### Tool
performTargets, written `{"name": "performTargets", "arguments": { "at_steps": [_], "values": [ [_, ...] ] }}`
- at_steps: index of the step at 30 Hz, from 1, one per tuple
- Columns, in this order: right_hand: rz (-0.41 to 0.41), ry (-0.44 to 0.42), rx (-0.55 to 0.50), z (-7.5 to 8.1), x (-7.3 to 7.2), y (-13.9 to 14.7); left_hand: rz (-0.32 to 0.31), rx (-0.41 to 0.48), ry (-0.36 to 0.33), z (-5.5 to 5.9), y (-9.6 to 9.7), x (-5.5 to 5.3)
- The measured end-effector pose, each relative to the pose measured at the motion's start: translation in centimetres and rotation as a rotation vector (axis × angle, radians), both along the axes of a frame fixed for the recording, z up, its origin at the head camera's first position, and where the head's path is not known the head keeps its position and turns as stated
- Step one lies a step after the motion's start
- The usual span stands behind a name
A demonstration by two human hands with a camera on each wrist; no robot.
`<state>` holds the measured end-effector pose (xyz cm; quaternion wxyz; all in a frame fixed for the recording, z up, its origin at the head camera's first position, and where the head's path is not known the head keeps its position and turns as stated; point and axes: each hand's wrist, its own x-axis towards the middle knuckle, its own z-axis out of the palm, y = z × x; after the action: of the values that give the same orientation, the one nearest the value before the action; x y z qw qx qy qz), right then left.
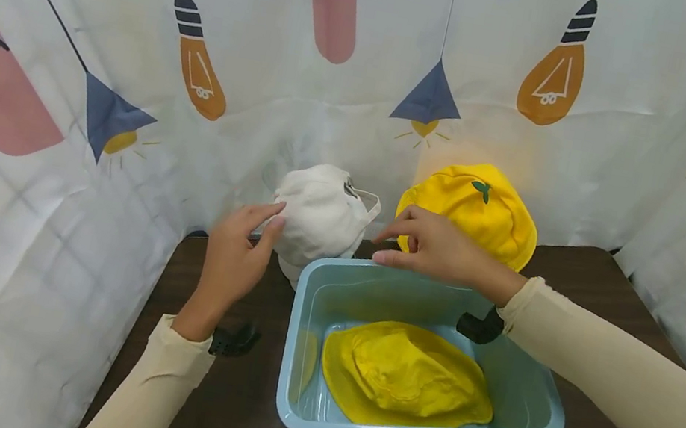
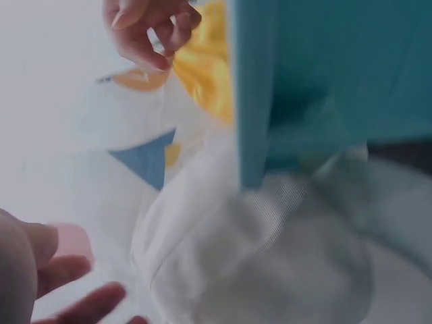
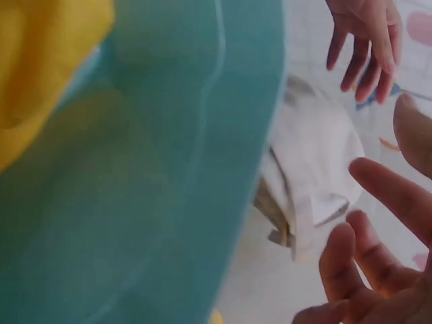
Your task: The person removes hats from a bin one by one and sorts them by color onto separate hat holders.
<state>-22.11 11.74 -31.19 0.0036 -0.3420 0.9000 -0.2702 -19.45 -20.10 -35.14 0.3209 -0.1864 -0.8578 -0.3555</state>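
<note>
A white cap with an open strap loop at its back stands behind the light blue basin. My left hand is held just left of the cap, fingers spread and apart from it in the left wrist view. Above the basin's far rim hovers my right hand, its fingers loosely bent around nothing, between the cap and a yellow hat with a green leaf sprig. Another yellow hat lies inside the basin. In the right wrist view the cap shows beyond the basin wall.
Everything stands on a dark brown table. A white cloth printed with lamps and bulbs hangs behind and along the sides. Small black devices are strapped to the left wrist and right wrist.
</note>
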Motion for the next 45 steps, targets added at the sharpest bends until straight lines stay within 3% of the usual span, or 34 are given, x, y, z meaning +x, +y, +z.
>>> {"name": "performTargets", "arguments": {
  "at_steps": [5,10,18,23,31,39,45],
  "values": [
    [0.112,-0.062,0.028,-1.5,2.4,1.4,-0.067,-0.056,-0.221,-1.3,0.5,3.0],
    [0.175,-0.148,0.063,-2.5,4.0,2.3,-0.113,-0.036,-0.459,-2.6,0.7,5.1],
    [0.22,-0.205,0.13,-3.7,4.6,2.7,-0.194,0.02,-0.673,-4.7,1.4,7.1],
    [0.225,-0.241,0.176,-4.1,4.6,2.9,-0.226,0.06,-0.702,-5.2,1.8,7.4],
    [0.198,-0.327,0.287,-4.6,4.9,2.8,-0.221,0.112,-0.715,-6.0,1.9,7.7],
    [0.21,-0.315,0.323,-5.6,4.6,2.7,-0.199,0.123,-0.713,-5.9,2.2,8.0],
    [0.229,-0.251,0.255,-6.2,4.7,2.9,-0.203,0.138,-0.719,-5.9,2.3,7.9]
  ]
}}
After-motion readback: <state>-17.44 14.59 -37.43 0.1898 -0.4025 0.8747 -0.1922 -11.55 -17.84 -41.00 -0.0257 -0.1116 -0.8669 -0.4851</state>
